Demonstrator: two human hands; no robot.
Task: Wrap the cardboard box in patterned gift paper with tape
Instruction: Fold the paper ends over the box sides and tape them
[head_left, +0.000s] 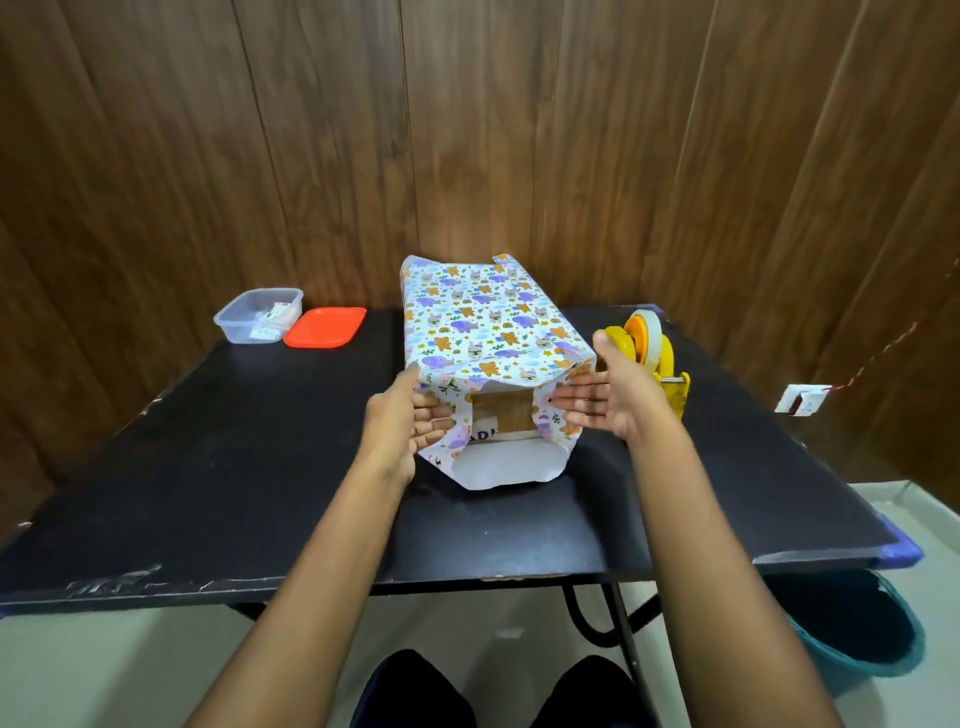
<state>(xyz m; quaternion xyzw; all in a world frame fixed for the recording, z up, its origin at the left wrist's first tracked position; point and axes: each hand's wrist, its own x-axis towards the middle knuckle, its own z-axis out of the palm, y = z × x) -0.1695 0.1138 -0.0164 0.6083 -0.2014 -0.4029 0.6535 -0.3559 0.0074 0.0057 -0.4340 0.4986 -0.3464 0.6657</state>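
Mid-frame, the cardboard box sits sleeved in gift paper while my left hand and right hand press the near end's side flaps inward with straight, ungripping fingers; next, I judge, fold the lower flap up and tape it.

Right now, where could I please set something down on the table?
The table's left half is bare, between the red lid, the left hand and the near edge; so is the near right corner. It is crowded between the box, the right hand and the tape dispenser.
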